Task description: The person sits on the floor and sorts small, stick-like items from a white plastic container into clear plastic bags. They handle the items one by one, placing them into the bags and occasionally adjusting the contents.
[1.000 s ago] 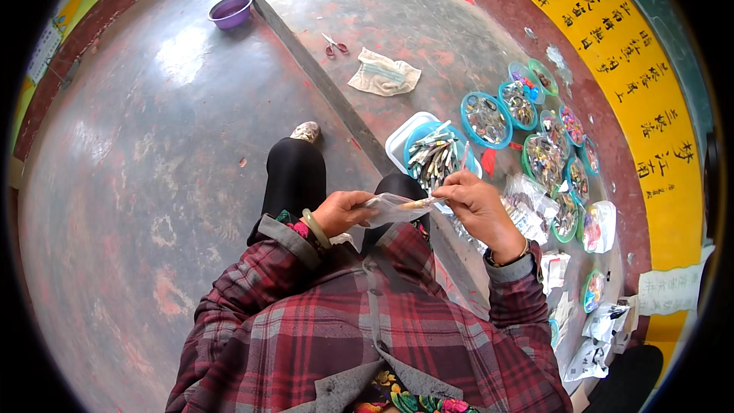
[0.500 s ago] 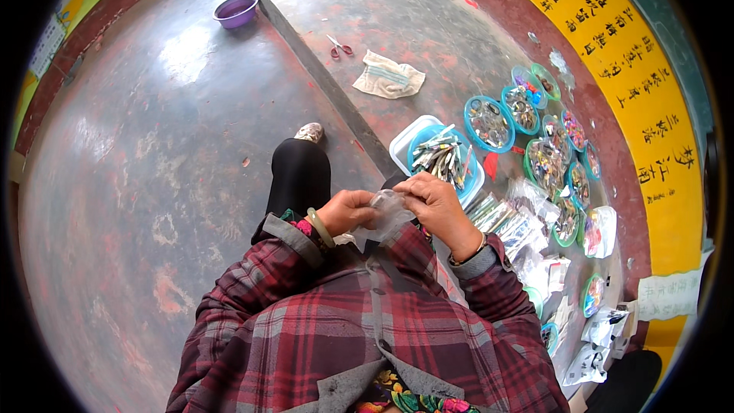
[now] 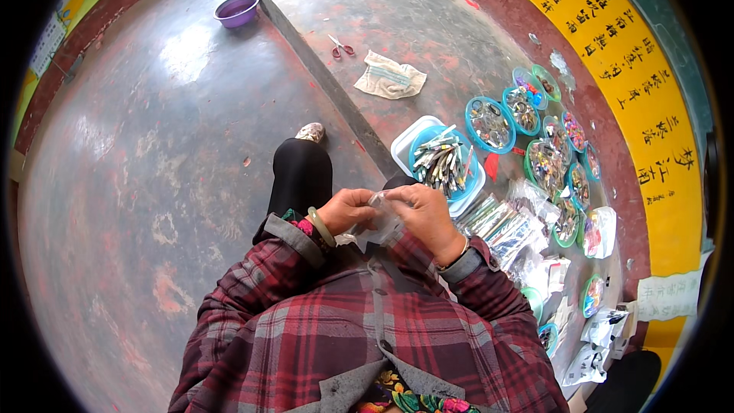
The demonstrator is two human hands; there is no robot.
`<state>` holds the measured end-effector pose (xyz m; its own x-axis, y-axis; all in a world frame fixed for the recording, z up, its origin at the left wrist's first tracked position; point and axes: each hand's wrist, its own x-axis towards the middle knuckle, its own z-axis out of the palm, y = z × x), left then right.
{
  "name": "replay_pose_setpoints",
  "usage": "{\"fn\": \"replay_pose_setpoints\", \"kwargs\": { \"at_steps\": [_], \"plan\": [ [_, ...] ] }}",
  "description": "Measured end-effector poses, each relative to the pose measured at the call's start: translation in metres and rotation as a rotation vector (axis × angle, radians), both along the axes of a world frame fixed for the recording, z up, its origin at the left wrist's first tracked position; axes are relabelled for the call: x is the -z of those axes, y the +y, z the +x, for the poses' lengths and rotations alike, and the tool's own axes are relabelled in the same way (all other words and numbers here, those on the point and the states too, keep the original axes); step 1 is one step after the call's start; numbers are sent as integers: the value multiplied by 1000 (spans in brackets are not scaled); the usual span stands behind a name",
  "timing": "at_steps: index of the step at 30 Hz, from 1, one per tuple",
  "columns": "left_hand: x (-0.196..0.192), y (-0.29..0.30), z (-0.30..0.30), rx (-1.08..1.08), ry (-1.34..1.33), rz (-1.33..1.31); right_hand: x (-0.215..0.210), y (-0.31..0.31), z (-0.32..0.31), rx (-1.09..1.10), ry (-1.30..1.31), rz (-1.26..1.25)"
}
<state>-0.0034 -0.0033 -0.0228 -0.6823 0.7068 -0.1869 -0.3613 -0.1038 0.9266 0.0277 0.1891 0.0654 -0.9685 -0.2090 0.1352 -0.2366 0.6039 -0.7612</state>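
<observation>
Between my hands, above my lap, is a small clear plastic bag [image 3: 386,218]. My left hand [image 3: 345,209], with a pale bangle at its wrist, pinches the bag's left side. The fingers of my right hand [image 3: 430,218] are closed on its upper right edge. Whatever the bag may contain is too blurred to make out. Just beyond my right hand, a blue basin [image 3: 417,154] full of slim pen-like sticks [image 3: 443,164] rests in a white tub [image 3: 399,145].
Bundles of wrapped sticks [image 3: 501,229] lie to my right, near several round baskets of small parts, one a blue basket [image 3: 489,124]. Farther off are a cloth [image 3: 390,76], red-handled scissors [image 3: 341,48] and a purple basin [image 3: 236,11]. A raised floor edge [image 3: 313,73] runs diagonally ahead.
My right hand has moved left and slightly down, closer to my left hand. The plastic bag has changed shape between them. My left hand has hardly moved.
</observation>
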Motion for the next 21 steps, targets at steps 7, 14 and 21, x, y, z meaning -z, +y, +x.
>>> {"fn": "replay_pose_setpoints", "kwargs": {
  "at_steps": [7,14,21],
  "plan": [
    [-12,-2,1,-121,-96,92,-4,21,-6,72,119,-117],
    [-23,3,1,-88,-37,-20,17,33,1,30,-231,-406],
    [-25,6,4,-188,116,-101,5,32,8,65,-135,-385]
  ]
}}
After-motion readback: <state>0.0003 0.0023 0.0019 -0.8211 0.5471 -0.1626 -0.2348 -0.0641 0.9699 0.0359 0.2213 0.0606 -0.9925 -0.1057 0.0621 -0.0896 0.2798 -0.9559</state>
